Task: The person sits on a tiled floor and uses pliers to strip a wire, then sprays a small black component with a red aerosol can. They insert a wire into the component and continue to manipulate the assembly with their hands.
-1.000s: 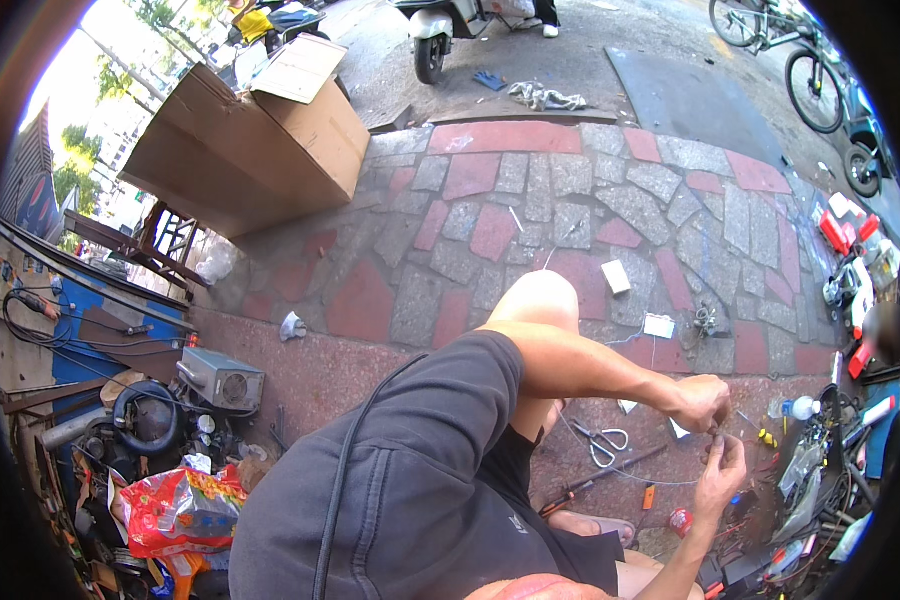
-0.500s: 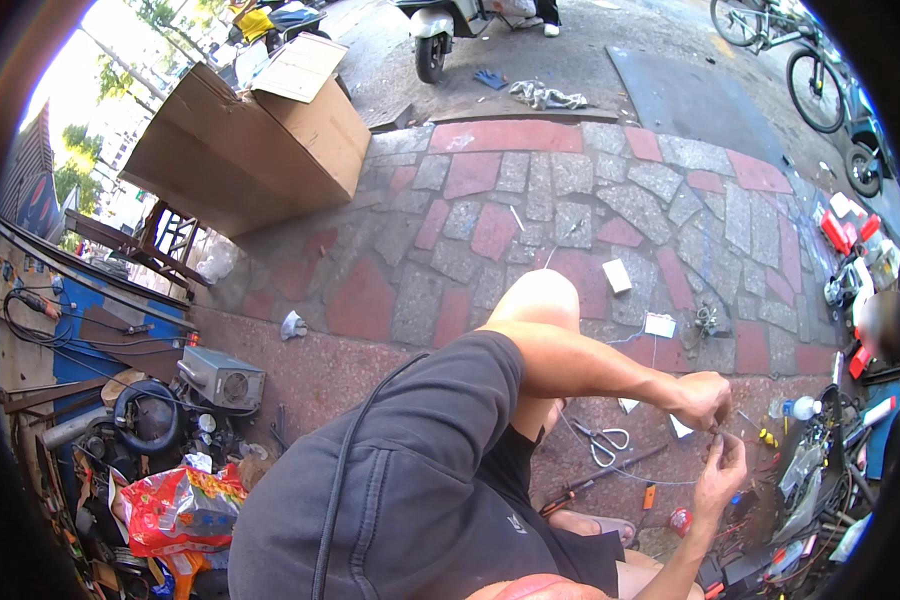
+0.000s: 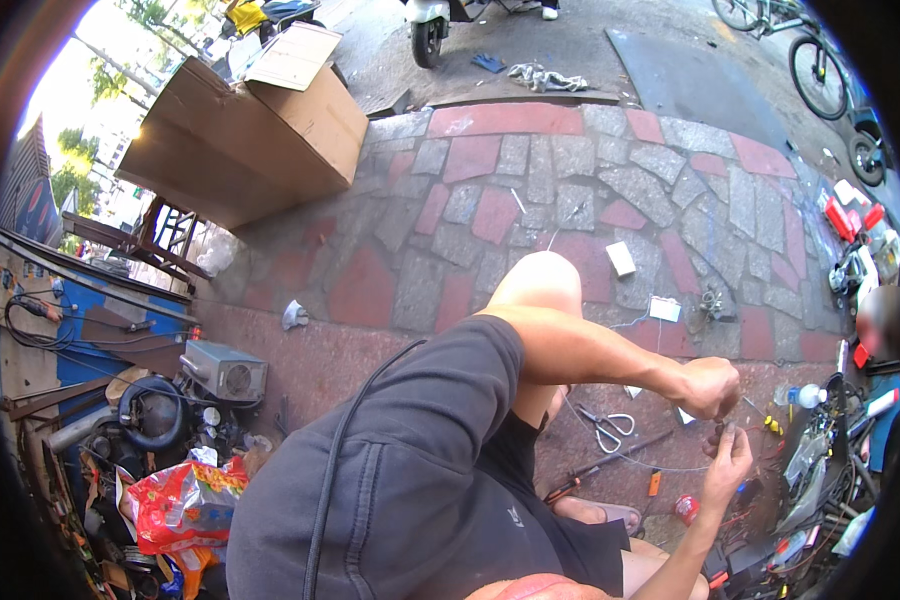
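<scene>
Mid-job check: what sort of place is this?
Probably an outdoor roadside repair spot, though I can't be certain: there's open stone paving, a scooter beyond it, and a grey vented machine off to the left.

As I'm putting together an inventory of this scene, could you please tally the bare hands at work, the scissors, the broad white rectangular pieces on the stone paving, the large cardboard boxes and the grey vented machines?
Bare hands: 2
Scissors: 1
Broad white rectangular pieces: 2
Large cardboard box: 1
Grey vented machine: 1
Total: 7
</scene>
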Available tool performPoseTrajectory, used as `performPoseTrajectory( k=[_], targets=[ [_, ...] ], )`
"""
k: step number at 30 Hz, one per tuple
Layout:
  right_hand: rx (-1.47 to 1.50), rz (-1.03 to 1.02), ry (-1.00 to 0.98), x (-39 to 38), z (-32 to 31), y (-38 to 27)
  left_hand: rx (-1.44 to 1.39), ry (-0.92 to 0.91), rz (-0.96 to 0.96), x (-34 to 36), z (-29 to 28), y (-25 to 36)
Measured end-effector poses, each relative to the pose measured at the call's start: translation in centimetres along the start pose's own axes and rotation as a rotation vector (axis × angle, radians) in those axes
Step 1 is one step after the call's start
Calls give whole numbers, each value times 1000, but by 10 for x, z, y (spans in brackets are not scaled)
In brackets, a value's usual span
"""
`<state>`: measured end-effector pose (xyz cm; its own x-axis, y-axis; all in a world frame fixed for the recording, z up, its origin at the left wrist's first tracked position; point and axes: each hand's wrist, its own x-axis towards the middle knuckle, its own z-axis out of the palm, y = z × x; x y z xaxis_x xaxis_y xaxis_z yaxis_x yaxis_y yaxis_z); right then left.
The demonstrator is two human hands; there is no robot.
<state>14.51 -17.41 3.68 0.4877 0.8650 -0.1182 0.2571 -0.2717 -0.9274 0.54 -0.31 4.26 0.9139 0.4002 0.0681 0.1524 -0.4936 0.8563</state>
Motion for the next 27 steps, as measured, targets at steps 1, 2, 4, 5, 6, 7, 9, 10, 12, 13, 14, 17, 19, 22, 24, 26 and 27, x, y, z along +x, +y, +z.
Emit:
performPoseTrajectory(
  k=[1, 2, 4, 5, 6, 7, 9, 10, 12, 13, 14, 17, 19, 22, 24, 26, 27],
  targets=[
    [22, 24, -7, 1, -1, 0, 6, 13, 29, 1, 2, -3],
    [45, 49, -15, 0, -1, 0, 17, 23, 38, 1, 4, -5],
    [26, 27, 3, -1, 1, -3, 20, 39, 60, -1, 8, -4],
    [16, 16, 12, -2, 2, -6, 4, 48, 40, -1, 6, -4],
    [-4, 15, 10, -2, 2, -7, 1, 40, 53, 1, 1, -3],
    [-25, 13, 8, -2, 2, -8, -1, 32, 67, 2, -1, -3],
    [-36, 8, 1, -2, 1, -7, -12, 59, 68, -7, 6, 4],
    [-28, 5, -5, -3, 2, -3, -15, 24, 41, -7, 0, 6],
    [-20, 5, -24, -3, 6, -7, -15, -13, 21, -8, -3, 5],
    [-19, -2, -23, -2, 9, -8, -2, -23, 33, -5, 1, -3],
    [-17, -10, -21, -2, 11, -7, 11, -32, 44, -4, 1, -9],
    [-37, -22, -19, -5, 6, -5, -35, -49, 28, -5, 1, -5],
    [-42, -43, -14, -4, 5, -5, -22, -56, 33, -3, -1, -3],
    [-62, -63, -5, -5, 7, -6, 43, -72, 43, -3, 0, -3],
    [-97, -73, -11, -7, 8, -12, 77, -89, 33, -2, 0, -4],
    [-156, -115, 4, -9, 9, -14, 76, -103, 16, -1, -1, -3],
    [-183, -137, 9, -11, 11, -17, 77, -109, 4, -2, -1, -3]
  ],
)
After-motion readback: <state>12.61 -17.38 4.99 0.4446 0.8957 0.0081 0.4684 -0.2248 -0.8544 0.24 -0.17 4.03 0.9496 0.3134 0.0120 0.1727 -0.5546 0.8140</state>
